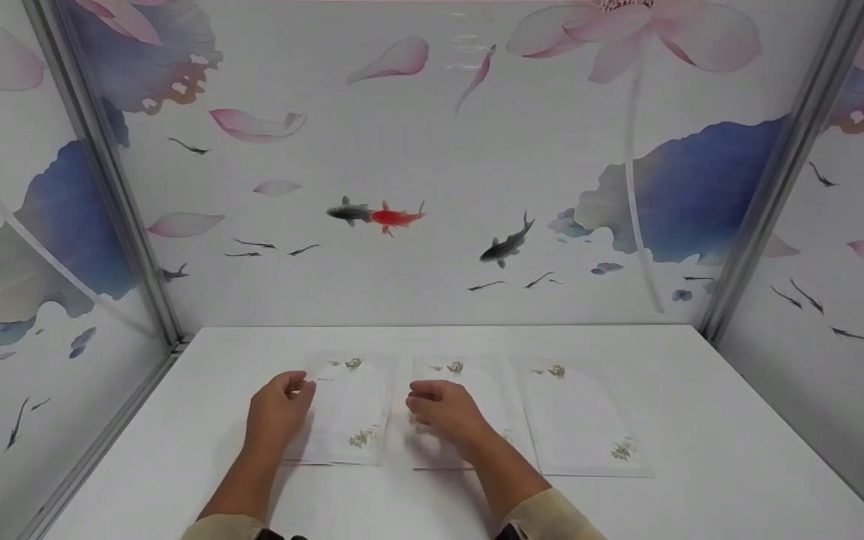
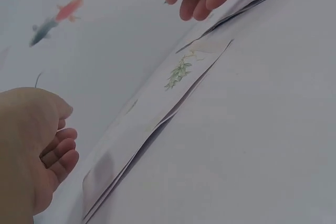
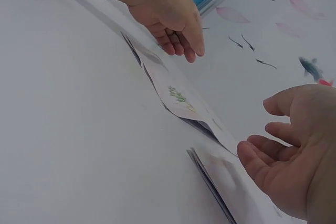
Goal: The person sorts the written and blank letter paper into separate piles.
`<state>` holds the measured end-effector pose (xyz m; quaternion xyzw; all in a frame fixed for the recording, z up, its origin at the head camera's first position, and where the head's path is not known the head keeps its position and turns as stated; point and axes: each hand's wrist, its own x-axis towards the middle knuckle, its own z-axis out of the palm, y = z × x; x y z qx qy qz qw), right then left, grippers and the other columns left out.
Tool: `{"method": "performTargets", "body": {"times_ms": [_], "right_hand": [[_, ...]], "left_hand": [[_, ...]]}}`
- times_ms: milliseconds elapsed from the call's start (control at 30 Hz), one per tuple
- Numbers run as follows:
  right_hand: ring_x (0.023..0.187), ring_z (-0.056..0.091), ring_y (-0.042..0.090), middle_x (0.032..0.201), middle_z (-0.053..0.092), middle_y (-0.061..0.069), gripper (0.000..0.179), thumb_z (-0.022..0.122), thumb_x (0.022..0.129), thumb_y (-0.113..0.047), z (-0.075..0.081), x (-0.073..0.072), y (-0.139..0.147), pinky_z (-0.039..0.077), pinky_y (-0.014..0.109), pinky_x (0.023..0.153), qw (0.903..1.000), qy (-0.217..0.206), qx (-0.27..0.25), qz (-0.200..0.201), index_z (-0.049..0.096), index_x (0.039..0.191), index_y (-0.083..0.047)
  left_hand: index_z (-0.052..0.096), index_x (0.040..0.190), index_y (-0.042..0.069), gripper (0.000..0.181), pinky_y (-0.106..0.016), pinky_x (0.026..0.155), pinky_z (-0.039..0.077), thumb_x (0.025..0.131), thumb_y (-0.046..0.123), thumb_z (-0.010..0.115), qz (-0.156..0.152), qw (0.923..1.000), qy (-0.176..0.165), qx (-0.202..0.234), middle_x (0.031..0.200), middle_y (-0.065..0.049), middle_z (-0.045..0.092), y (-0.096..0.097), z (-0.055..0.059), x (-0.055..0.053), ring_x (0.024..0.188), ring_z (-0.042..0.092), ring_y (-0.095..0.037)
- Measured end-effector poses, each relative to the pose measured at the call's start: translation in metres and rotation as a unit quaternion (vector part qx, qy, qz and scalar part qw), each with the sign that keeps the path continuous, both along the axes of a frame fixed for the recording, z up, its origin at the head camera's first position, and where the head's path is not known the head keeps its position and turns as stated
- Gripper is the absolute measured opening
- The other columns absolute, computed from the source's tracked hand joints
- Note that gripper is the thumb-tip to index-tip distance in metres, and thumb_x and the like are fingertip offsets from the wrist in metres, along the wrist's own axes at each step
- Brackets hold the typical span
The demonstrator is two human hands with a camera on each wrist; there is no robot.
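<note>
Three stacks of white paper sheets printed with small green-and-brown plant motifs lie side by side on the table. Over the outer edge of the left stack (image 1: 346, 424) hovers my left hand (image 1: 276, 412), fingers loosely bent and holding nothing. My right hand (image 1: 447, 414) is above the middle stack (image 1: 481, 386) and covers part of it, fingers relaxed, nothing in them. To its right lies the right stack (image 1: 578, 420), with no hand on it. In the right wrist view, the near edge of the left stack (image 3: 170, 85) bows up slightly; its layered sheets show.
The white table (image 1: 732, 450) runs back to a white panel (image 1: 432, 292) printed with lotus petals, leaves and fish. Similar panels with metal posts (image 1: 113, 172) close off the left and right sides.
</note>
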<state>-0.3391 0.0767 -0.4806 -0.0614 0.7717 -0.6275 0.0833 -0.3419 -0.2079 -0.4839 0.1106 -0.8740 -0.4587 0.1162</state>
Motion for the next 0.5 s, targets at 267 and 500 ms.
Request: {"method": "performTargets", "body": {"times_ms": [267, 500], "right_hand": [[0.127, 0.071, 0.025, 0.137, 0.072, 0.012, 0.048, 0.071, 0.104, -0.029, 0.002, -0.009, 0.049, 0.060, 0.039, 0.107, 0.9992, 0.028, 0.006, -0.027, 0.064, 0.144, -0.005], [0.126, 0.071, 0.023, 0.136, 0.072, 0.009, 0.046, 0.071, 0.104, -0.031, 0.003, -0.014, 0.089, 0.059, 0.042, 0.109, 0.9953, 0.027, 0.039, -0.085, 0.066, 0.143, -0.008]], "left_hand": [[0.064, 0.145, 0.013, 0.044, -0.046, 0.106, 0.059, 0.106, 0.033, 0.066, -0.032, 0.9984, 0.026, 0.039, 0.133, -0.008, 0.072, 0.043, -0.002, -0.007, 0.128, 0.067, -0.029], [0.068, 0.140, 0.015, 0.040, -0.042, 0.103, 0.060, 0.105, 0.034, 0.069, -0.070, 0.9953, 0.047, 0.048, 0.127, -0.003, 0.075, 0.081, -0.002, -0.011, 0.121, 0.069, -0.023]]}}
